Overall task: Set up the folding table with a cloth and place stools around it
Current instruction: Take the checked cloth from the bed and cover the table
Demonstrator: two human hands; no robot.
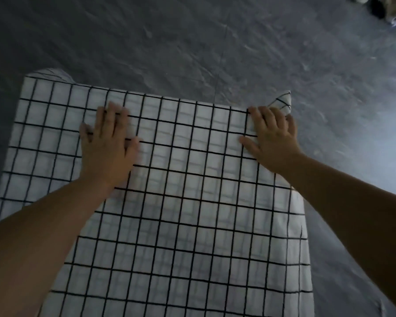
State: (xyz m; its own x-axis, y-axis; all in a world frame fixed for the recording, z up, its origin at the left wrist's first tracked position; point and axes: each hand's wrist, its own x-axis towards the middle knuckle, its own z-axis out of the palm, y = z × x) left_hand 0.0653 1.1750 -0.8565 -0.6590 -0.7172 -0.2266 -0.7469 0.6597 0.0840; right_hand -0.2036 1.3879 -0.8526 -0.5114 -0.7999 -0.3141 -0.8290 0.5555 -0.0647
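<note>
We press checked cloth (169, 202) flat on tabletop: left hand (106, 145) fingers spread, right hand (272, 143) likewise. Cloth looks thin, limp, light; we'd pinch corners.

Table — wholly under cloth (192, 202)

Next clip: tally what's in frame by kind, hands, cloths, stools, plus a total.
Hands: 2, left hand and right hand, both flat on the cloth
Cloths: 1, the white black-grid cloth
Stools: 0 in view
Total: 3
</note>
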